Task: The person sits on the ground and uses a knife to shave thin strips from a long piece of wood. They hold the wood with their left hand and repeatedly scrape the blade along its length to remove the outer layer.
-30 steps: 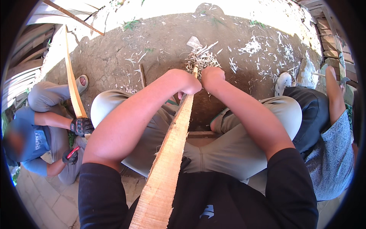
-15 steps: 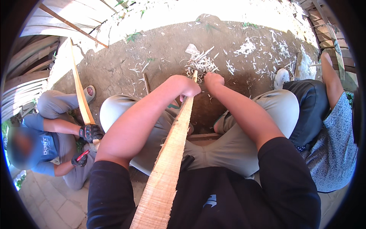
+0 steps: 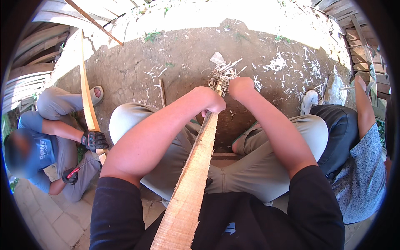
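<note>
A long pale strip of wood (image 3: pixel 187 179), rough along its edges, runs from the lower edge by my chest out between my arms, narrowing away from me. My left hand (image 3: pixel 213 101) is closed round its far part, fingers mostly hidden under the wrist. Just right of the strip's far tip, my right hand (image 3: pixel 241 86) is a closed fist; whatever it holds is hidden behind it. Curled wood shavings (image 3: pixel 225 76) lie heaped on the ground around the tip.
At left a person in gloves holds another wooden strip (image 3: pixel 86 89) and a red-handled tool (image 3: pixel 73 172). Another person in a patterned garment (image 3: pixel 366 179) sits close at right. Scattered shavings (image 3: pixel 277 63), a pale stone (image 3: pixel 217 58) and a stick (image 3: pixel 162 92) lie on the dirt.
My right fist has moved slightly right and nearer to me; my left hand and the strip have shifted a little right. The person at left has lowered the red-handled tool.
</note>
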Available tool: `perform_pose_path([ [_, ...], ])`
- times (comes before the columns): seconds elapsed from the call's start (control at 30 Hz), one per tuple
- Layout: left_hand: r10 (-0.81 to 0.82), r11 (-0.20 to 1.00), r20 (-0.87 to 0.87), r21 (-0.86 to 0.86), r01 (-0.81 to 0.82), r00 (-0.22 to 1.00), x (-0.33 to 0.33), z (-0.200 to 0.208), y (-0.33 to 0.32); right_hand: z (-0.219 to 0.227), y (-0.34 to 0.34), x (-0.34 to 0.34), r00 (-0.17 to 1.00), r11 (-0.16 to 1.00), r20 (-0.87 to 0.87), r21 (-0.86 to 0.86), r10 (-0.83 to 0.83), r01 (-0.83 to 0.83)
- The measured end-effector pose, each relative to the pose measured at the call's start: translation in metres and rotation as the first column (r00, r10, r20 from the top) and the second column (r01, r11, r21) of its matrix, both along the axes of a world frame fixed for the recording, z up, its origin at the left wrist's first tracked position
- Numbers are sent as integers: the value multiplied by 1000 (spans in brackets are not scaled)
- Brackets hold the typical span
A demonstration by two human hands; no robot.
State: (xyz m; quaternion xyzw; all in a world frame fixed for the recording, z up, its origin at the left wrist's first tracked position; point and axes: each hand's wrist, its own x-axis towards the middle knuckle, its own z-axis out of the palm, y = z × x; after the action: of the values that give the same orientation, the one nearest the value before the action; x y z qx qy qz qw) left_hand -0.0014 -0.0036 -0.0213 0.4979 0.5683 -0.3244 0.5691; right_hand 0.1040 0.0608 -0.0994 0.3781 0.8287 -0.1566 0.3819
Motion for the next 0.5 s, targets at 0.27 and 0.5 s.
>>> perform_pose_path([
  [0.27, 25, 1000, -15, 14, -25, 1000, -3, 7, -1, 29, -12, 4, 997, 997, -27, -5, 72, -72],
  [0.5, -66, 994, -56, 79, 70, 996, -3, -13, 3, 65, -16, 17, 999, 999, -18, 23, -33, 34],
])
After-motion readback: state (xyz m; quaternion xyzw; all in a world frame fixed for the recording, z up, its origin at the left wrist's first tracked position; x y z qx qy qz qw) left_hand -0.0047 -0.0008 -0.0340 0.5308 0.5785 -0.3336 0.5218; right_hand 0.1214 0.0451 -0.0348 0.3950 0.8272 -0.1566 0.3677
